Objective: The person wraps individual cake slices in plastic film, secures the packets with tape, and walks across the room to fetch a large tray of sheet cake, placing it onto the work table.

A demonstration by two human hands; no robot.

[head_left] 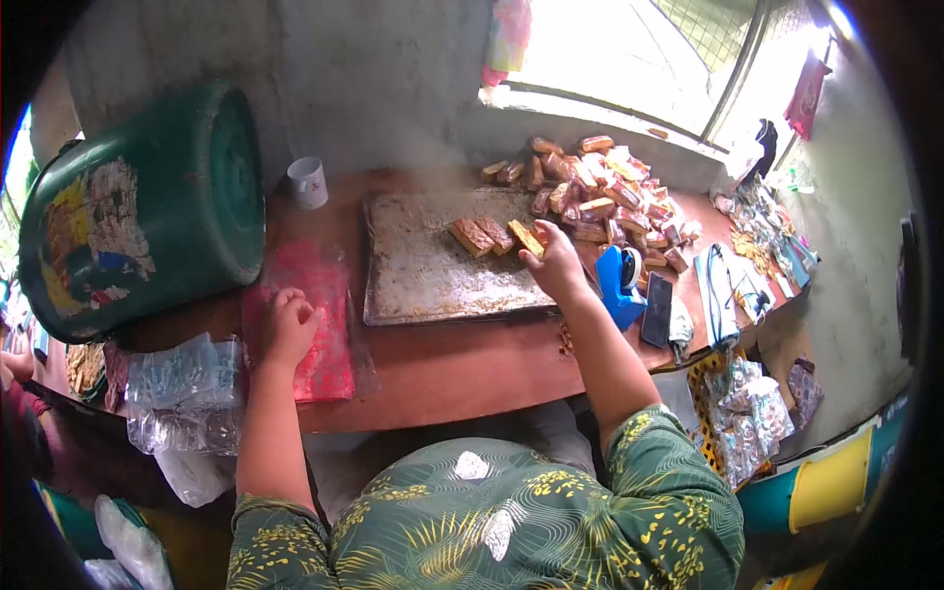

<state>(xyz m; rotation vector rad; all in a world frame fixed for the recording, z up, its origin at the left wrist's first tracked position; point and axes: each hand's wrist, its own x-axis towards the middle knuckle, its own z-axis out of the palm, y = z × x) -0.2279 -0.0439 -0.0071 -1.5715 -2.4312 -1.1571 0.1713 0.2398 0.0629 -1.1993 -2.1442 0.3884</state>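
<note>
The right hand (559, 265) pinches a cake bar (523, 237) at the tray (423, 293), likely lightly against crumbling; the left hand (291, 328), curled, hold unclear, is over red plastic (329, 369) within easy reach.

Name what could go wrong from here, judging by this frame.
The right hand is at a seemingly unwrapped slice on the tray; squeezed hard, it might crumble. The heaped wrapped pieces could slide toward the blue tape dispenser if bumped. The phone lies near the table's front edge, beside the right forearm, so a careless sweep might knock it off.
</note>
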